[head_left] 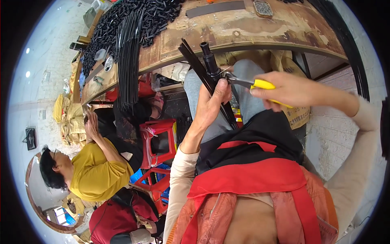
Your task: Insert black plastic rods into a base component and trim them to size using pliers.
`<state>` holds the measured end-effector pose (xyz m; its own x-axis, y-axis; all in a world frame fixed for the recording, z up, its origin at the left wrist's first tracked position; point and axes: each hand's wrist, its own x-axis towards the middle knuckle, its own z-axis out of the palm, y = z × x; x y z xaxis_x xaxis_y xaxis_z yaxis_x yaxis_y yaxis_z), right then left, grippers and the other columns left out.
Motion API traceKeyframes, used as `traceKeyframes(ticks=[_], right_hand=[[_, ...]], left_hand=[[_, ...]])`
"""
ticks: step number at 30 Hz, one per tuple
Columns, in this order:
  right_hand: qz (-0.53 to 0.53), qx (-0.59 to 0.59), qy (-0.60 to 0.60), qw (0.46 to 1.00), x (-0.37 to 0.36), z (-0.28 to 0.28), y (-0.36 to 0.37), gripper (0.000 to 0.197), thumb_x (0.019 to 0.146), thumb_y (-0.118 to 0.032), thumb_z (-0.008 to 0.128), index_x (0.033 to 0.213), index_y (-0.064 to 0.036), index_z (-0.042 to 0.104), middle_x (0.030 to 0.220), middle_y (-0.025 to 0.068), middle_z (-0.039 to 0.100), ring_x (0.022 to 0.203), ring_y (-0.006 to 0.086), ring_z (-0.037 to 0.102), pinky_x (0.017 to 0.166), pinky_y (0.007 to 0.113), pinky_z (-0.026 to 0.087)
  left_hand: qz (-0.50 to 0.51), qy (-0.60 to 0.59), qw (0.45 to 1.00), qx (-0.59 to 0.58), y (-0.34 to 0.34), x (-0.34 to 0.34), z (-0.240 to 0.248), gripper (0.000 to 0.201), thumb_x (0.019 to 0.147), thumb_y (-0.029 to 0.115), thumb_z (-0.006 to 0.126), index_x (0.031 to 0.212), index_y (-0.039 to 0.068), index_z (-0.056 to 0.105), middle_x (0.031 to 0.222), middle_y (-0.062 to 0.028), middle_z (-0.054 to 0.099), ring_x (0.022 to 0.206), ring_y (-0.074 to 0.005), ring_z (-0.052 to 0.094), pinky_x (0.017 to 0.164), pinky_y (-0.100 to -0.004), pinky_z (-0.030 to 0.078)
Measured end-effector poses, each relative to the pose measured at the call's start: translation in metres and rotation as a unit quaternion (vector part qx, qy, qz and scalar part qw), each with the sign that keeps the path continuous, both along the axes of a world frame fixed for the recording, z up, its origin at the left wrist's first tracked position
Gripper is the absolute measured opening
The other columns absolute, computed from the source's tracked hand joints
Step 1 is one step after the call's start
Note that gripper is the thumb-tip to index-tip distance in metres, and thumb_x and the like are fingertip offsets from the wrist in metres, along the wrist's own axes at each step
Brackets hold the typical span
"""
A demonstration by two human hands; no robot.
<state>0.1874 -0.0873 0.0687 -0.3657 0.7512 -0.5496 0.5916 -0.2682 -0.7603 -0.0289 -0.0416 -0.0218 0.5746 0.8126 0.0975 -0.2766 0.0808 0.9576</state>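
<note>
My left hand [210, 105] is closed round what looks like a black umbrella frame [209, 61], a stubby black tube beside a bundle of slim dark ribs [191, 61]. It is held tilted above my lap, thumb pressed on the tube's lower part. From the right, my right hand [290, 87] grips pliers with yellow handles [264, 84]. Their metal jaws meet the frame just by my left thumb, where a short thin wire [226, 70] sticks out. Whether the jaws bite on that wire is too small to tell.
A worn wooden table [227, 28] curves ahead, with a heap of small black plastic parts [109, 32] and long black rods [129, 61] over its edge. A metal tin [263, 8] sits at the back. At left, a person in yellow [99, 175] sits near red stools [158, 142].
</note>
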Motion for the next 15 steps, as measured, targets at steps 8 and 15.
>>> traceKeyframes(ticks=[8, 15], right_hand=[[-0.002, 0.443, -0.157, 0.882, 0.0, -0.045, -0.016, 0.055, 0.084, -0.005, 0.063, 0.137, -0.0133, 0.048, 0.102, 0.0129, 0.055, 0.096, 0.0319, 0.054, 0.082, 0.04, 0.045], [-0.007, 0.471, -0.197, 0.86, 0.008, -0.044, -0.015, 0.061, 0.08, -0.003, 0.065, 0.138, -0.0147, 0.047, 0.095, 0.0109, 0.051, 0.087, 0.0313, 0.055, 0.077, 0.041, 0.046]], left_hand=[[0.0, -0.041, 0.998, -0.044, 0.003, -0.007, -0.004, 0.021, 0.1, 0.024, 0.054, 0.097, 0.005, 0.045, 0.067, 0.0034, 0.039, 0.056, -0.007, 0.037, 0.05, -0.0234, 0.032], [-0.013, -0.038, 0.998, -0.044, 0.0, -0.003, -0.003, 0.022, 0.1, 0.024, 0.054, 0.091, 0.005, 0.046, 0.065, 0.0039, 0.039, 0.055, -0.0065, 0.035, 0.05, -0.0232, 0.031]])
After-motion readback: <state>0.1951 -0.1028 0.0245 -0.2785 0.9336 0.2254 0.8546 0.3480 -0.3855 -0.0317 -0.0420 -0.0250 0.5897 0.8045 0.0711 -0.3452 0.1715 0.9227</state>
